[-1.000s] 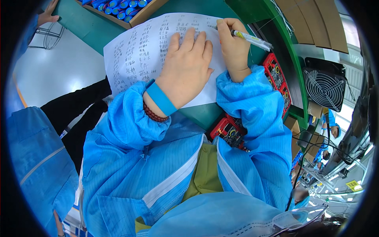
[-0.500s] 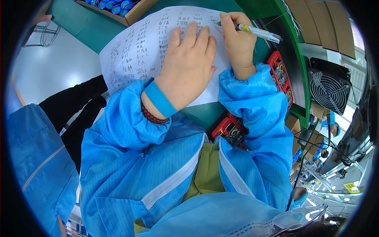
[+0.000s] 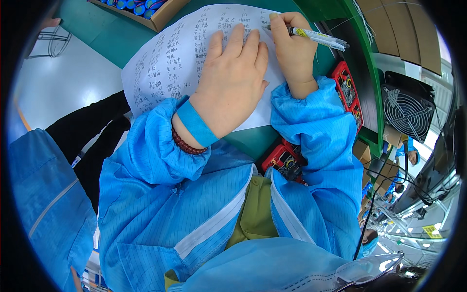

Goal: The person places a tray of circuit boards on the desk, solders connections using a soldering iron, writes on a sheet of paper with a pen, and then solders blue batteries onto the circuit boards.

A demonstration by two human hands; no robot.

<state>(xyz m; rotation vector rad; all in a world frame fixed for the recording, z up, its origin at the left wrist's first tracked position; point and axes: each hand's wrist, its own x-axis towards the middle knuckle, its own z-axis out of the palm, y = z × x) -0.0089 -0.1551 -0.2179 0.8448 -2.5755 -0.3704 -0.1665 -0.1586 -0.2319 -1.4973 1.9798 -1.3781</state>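
A large white sheet of paper (image 3: 146, 63), covered in columns of handwriting, lies on the green table. My left hand (image 3: 228, 82) rests flat on it, fingers spread and pressing it down; a blue band and a dark red bead bracelet circle that wrist. At the sheet's upper right, my right hand (image 3: 294, 53) grips a pen (image 3: 321, 39) between thumb and fingers. The pen's clear end sticks out to the right, and its tip meets the paper by the last column of writing.
Red-framed circuit boards (image 3: 346, 92) lie right of my right forearm, and another red-framed board (image 3: 284, 158) sits near my body. A cardboard box (image 3: 165, 17) of blue cylindrical parts stands at the back left. A black fan (image 3: 407, 107) is at right. A person in blue (image 3: 53, 209) stands at left.
My right hand and the pen have shifted very slightly, with a short new mark in the last column. My left hand stays in place on the paper.
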